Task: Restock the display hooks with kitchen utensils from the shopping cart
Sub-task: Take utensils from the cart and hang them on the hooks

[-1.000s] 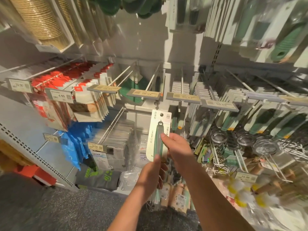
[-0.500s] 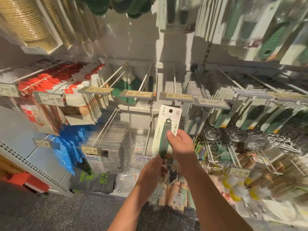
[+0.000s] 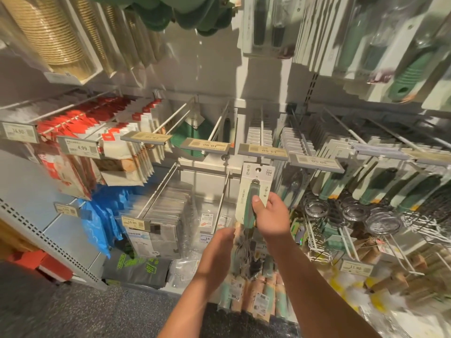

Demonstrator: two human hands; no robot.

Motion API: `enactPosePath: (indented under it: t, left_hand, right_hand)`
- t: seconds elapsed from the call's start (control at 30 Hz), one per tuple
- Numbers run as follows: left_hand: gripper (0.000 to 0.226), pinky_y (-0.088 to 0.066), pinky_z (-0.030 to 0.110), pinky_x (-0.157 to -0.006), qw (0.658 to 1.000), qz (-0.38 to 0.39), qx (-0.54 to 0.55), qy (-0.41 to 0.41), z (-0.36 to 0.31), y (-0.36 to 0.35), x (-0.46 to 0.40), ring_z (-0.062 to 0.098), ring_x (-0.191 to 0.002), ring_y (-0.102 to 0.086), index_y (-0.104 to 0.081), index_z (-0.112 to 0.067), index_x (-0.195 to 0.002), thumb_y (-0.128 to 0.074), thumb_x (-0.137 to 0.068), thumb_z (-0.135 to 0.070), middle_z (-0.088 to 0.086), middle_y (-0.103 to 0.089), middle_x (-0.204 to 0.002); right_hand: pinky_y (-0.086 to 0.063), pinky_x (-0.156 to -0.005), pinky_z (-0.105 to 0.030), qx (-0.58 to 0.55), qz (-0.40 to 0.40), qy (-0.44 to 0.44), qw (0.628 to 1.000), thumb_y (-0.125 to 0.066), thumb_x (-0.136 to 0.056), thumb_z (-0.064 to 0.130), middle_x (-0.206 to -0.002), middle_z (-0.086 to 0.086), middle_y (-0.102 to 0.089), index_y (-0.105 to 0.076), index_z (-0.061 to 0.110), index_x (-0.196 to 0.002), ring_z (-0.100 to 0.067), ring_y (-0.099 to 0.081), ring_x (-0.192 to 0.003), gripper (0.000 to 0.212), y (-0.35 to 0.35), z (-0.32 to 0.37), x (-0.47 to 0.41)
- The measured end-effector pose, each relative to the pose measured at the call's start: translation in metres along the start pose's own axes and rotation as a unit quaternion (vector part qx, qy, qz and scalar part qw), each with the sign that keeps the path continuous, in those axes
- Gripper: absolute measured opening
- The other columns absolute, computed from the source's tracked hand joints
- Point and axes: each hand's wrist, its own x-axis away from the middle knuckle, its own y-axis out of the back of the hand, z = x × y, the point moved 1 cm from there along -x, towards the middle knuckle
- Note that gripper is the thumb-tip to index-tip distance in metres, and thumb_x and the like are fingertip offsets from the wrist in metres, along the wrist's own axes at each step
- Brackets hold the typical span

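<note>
A green-handled whisk on a cream backing card (image 3: 253, 191) is held upright in front of the display. My right hand (image 3: 271, 215) grips its handle, thumb on the front. My left hand (image 3: 217, 254) holds the wire end below, fingers curled at it. The card's hang hole sits just under the price tag (image 3: 262, 150) of a white hook (image 3: 261, 125) that carries several matching cream cards at its back. The shopping cart is out of view.
Neighbouring hooks hold red-and-white packets (image 3: 80, 128) at left, a green item (image 3: 192, 137), and green-handled utensils (image 3: 390, 184) at right. Glass lids (image 3: 353, 211) and wire racks hang lower right. Clear bags (image 3: 168, 211) and blue packs (image 3: 102, 215) fill the lower row.
Both hands have raised the whisk card up and to the right, from below the price tags to just under the tag of the hook.
</note>
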Motion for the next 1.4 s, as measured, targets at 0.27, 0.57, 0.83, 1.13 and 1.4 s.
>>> enactPosePath:
  t: [0.27,0.57,0.83,1.13,1.4]
  left_hand:
    - [0.043,-0.043,0.003,-0.081,0.996,-0.053,-0.057,-0.046,-0.012,0.013,0.005,0.01,-0.112,-0.06,-0.056,-0.012,-0.135,-0.031,-0.111,-0.037,-0.003,-0.063,-0.12]
    - [0.042,-0.041,0.044,-0.118,0.994,-0.09,-0.039,-0.041,-0.02,0.02,0.0,0.014,-0.125,-0.059,-0.062,-0.028,-0.132,-0.034,-0.109,-0.049,-0.01,-0.064,-0.129]
    - [0.036,-0.048,0.024,-0.087,0.996,-0.084,-0.011,-0.032,-0.02,0.037,0.01,0.012,-0.109,-0.066,-0.065,-0.029,-0.118,-0.034,-0.11,-0.046,-0.003,-0.07,-0.119]
    - [0.067,-0.045,0.03,-0.086,0.999,0.043,0.003,-0.018,-0.01,0.052,0.017,0.023,-0.108,-0.062,-0.062,-0.01,-0.116,-0.057,-0.084,-0.069,0.017,-0.066,-0.12]
    - [0.052,-0.054,0.012,-0.06,0.987,0.134,-0.082,0.026,0.022,0.024,0.028,0.0,-0.072,-0.071,-0.064,-0.017,-0.102,-0.046,-0.092,-0.064,-0.008,-0.076,-0.084]
  right_hand:
    - [-0.046,-0.091,-0.035,0.059,-0.037,-0.026,0.997,-0.054,-0.106,0.032,-0.107,0.0,-0.067,-0.06,0.013,-0.109,-0.023,-0.064,-0.105,0.02,-0.002,0.006,-0.008]
    - [-0.043,-0.097,-0.038,0.036,-0.027,-0.147,0.988,-0.058,-0.104,0.032,-0.124,-0.005,-0.058,-0.054,0.001,-0.138,-0.033,-0.056,-0.122,0.046,-0.011,0.013,-0.072]
    - [-0.036,-0.116,-0.046,0.062,0.002,-0.226,0.972,-0.048,-0.108,0.042,-0.156,-0.015,-0.044,-0.043,0.002,-0.151,-0.037,-0.042,-0.142,0.059,-0.011,0.008,-0.061]
    - [-0.042,-0.056,-0.026,-0.073,0.047,-0.304,0.949,-0.049,-0.107,0.041,-0.074,0.004,-0.054,-0.056,0.02,-0.092,-0.013,-0.051,-0.064,0.027,0.007,-0.025,0.024]
    - [-0.052,-0.082,-0.037,-0.077,-0.048,-0.328,0.94,-0.061,-0.102,0.032,-0.108,-0.008,-0.074,-0.067,0.012,-0.109,-0.023,-0.066,-0.092,0.022,0.058,-0.048,0.132]
